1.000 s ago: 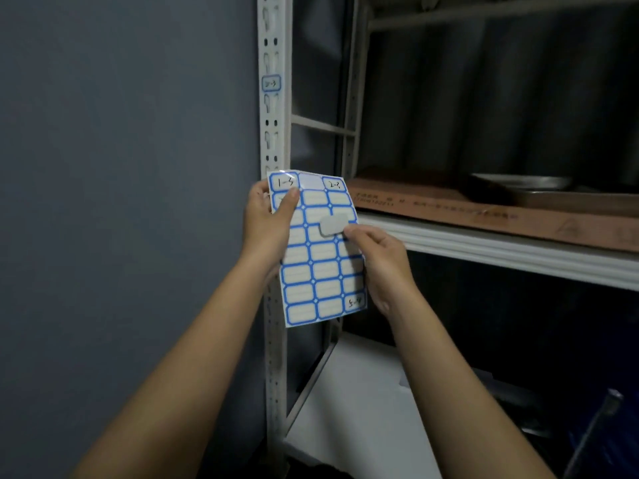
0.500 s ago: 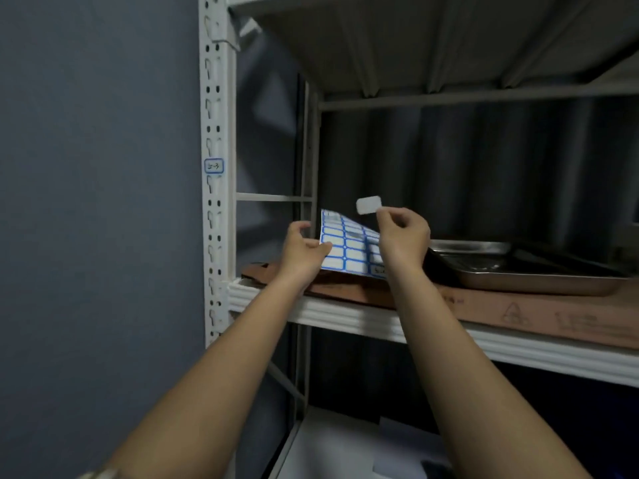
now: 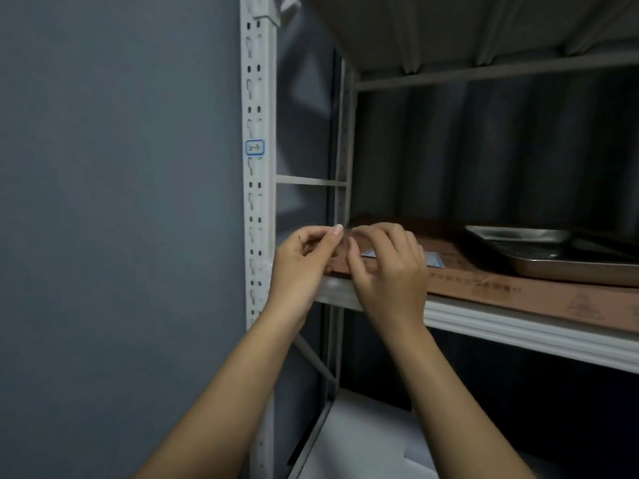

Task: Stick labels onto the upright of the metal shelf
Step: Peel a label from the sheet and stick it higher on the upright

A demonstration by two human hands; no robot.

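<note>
The white perforated upright of the metal shelf stands left of centre and carries one blue-bordered label with handwriting. My left hand and my right hand meet fingertip to fingertip just right of the upright, at shelf height. Both have curled fingers and pinch a small peeled label between them; only a faint sliver of it shows. The blue label sheet lies flat on the shelf, mostly hidden behind my right hand.
A brown cardboard sheet covers the shelf board. A steel tray rests on it at the right. A grey wall runs along the left. White paper lies on the lower level.
The label sheet has left my left hand and now lies on the shelf. My right hand brought the peeled label down and my left hand has joined it.
</note>
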